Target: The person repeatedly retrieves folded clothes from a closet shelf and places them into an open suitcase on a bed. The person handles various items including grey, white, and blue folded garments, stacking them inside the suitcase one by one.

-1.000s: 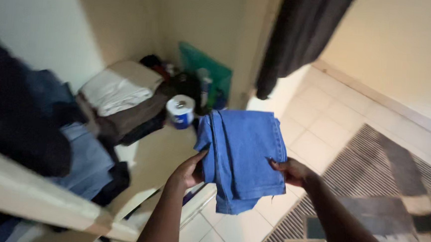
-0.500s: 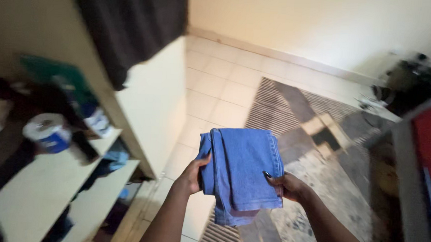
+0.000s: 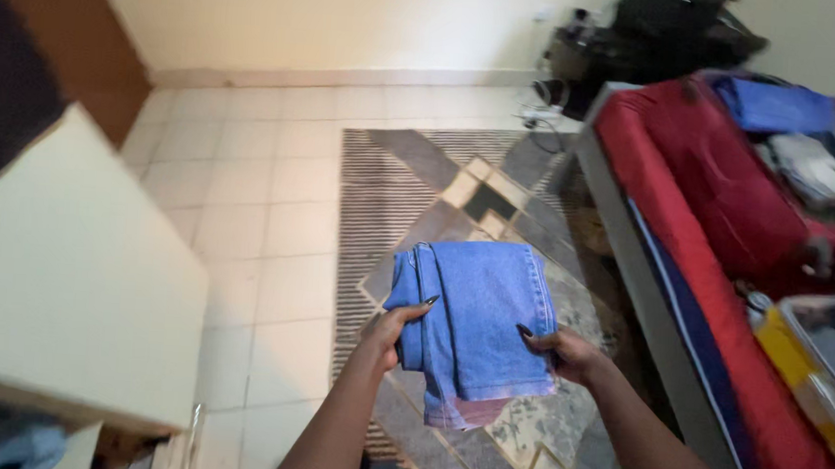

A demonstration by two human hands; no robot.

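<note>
A folded pair of blue jeans [image 3: 478, 311] hangs in front of me above a patterned rug. My left hand [image 3: 395, 328] grips its left edge, thumb laid over the denim. My right hand [image 3: 563, 353] pinches its right edge from the side. Both arms reach up from the bottom of the view.
A grey and beige patterned rug [image 3: 440, 178] lies on pale floor tiles [image 3: 245, 205]. A bed with a red cover [image 3: 728, 215] and loose clothes runs along the right. A cream cabinet door [image 3: 57, 280] stands at the left. Dark bags [image 3: 662, 32] sit in the far corner.
My view has swung right from the wardrobe shelves to the rug and bed. Both hands have kept hold of the folded jeans the whole time.
</note>
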